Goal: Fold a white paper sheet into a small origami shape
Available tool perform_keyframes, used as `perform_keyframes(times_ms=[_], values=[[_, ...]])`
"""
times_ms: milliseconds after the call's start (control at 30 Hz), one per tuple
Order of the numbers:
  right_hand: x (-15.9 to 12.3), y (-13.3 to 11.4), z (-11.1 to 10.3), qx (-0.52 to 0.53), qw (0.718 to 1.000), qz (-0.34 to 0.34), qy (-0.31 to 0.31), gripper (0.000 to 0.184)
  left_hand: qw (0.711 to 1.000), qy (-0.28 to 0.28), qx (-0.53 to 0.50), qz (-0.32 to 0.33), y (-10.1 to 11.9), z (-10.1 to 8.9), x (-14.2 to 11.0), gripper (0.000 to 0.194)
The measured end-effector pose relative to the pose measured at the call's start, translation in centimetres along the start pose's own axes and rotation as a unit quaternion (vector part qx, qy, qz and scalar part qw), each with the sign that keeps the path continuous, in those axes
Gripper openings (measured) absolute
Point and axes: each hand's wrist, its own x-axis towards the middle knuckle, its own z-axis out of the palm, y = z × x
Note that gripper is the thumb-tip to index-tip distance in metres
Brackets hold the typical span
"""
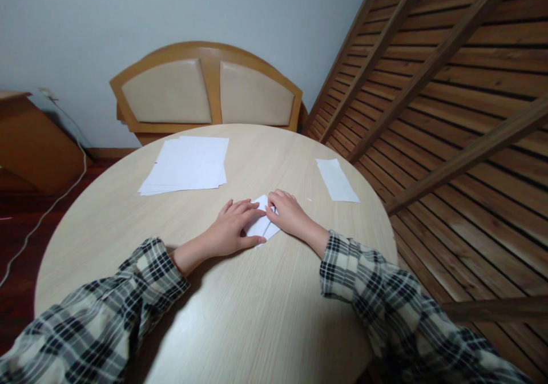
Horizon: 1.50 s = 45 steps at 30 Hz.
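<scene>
A small folded sheet of white paper (256, 228) lies on the round table, partly covered by both hands. My left hand (231, 228) rests on the paper's left side, fingers stretched out and thumb apart near its lower corner. At the right side, my right hand (290, 213) has its fingers curled with thumb and forefinger together at a folded edge of the paper. The two hands nearly meet near the paper's top. The fingertips of the right hand hide part of the fold.
A loose stack of white paper sheets (188, 164) lies at the table's back left. One white paper strip (337, 180) is at the right. The pale wooden table (240, 315) has a curved edge. A headboard (209, 87) stands behind it, a slatted wooden partition (454, 161) to the right.
</scene>
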Motion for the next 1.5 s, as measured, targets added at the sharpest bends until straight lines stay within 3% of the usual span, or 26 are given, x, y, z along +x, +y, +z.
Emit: perform_keyframes(times_ms=[467,700,933,1500], values=[[-0.1,-0.1,0.1,-0.020,1.000,0.010,-0.008,0.009,1.000,-0.008,0.025,0.015,-0.1,0.1,0.0,0.069],[-0.5,0.2,-0.2,-0.047,0.998,0.011,0.028,0.011,0.999,-0.011,0.042,0.027,-0.4,0.2,-0.2,0.071],[-0.1,1.3,-0.7,0.007,1.000,0.020,0.016,0.023,0.998,-0.010,0.051,0.030,-0.4,0.2,-0.2,0.072],[0.2,1.9,-0.5,0.040,0.999,0.016,-0.003,0.017,0.990,-0.036,0.127,0.044,-0.1,0.0,-0.7,0.070]])
